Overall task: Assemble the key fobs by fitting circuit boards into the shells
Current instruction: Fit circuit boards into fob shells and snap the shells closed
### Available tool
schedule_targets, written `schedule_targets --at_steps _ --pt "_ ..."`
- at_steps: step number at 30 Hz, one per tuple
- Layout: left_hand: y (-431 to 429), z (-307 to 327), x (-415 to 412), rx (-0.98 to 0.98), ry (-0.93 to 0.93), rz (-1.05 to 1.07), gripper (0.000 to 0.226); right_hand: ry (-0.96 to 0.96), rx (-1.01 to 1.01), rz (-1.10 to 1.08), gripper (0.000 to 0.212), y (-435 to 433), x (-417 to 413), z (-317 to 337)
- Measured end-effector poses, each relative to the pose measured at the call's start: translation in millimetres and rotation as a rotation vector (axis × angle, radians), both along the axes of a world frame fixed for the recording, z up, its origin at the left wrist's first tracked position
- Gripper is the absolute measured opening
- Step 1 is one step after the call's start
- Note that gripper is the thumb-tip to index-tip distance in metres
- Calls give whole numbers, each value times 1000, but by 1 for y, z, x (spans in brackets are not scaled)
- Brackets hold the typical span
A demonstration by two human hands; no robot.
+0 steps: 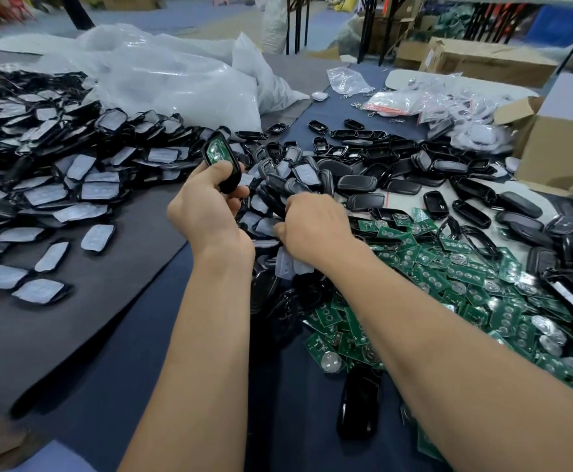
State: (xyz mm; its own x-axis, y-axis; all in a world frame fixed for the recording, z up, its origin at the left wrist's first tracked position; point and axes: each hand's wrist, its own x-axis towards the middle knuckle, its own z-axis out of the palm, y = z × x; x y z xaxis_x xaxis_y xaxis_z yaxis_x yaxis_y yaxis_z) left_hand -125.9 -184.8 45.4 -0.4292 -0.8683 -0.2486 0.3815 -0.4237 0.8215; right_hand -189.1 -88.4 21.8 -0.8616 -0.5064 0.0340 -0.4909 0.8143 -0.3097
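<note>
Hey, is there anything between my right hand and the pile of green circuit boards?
Nothing visible. Your right hand is down among the black shells at the edge of the green circuit boards, which lie loose and uncovered just to its right.

i see black shells (356, 184), green circuit boards (448, 274) dotted with silver, pale grey liners (43, 195) on the left pile, milky white bags (176, 80), a navy tabletop (115, 386), a charcoal mat (74, 318), brown boxes (557, 148).
</note>
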Motion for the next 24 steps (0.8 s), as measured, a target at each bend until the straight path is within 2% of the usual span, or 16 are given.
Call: schedule_targets --at_steps 3,6,9,12,15,18,22,24 --pt "1 0 -1 16 10 -12 16 43 -1 41 22 -1 4 -8" --pt "3 -1 -1 23 7 -22 23 -21 -221 -57 20 4 10 -8" --pt "6 -1 0 16 -13 -78 19 -115 -420 -122 21 21 12 3" --pt "13 -1 -1 -15 -40 -263 8 -212 -594 -136 23 51 14 19" --pt "27 0 -4 -115 -54 -519 14 -406 -871 -165 16 89 22 29" --pt "50 -2 -8 -244 -117 -720 17 -572 -1094 -205 19 129 29 29" --pt "87 -12 -12 -413 -243 -885 10 -670 -1108 -160 20 163 36 20" --pt "100 -15 -12 -472 -256 -936 11 -634 -1071 -192 19 170 37 16"
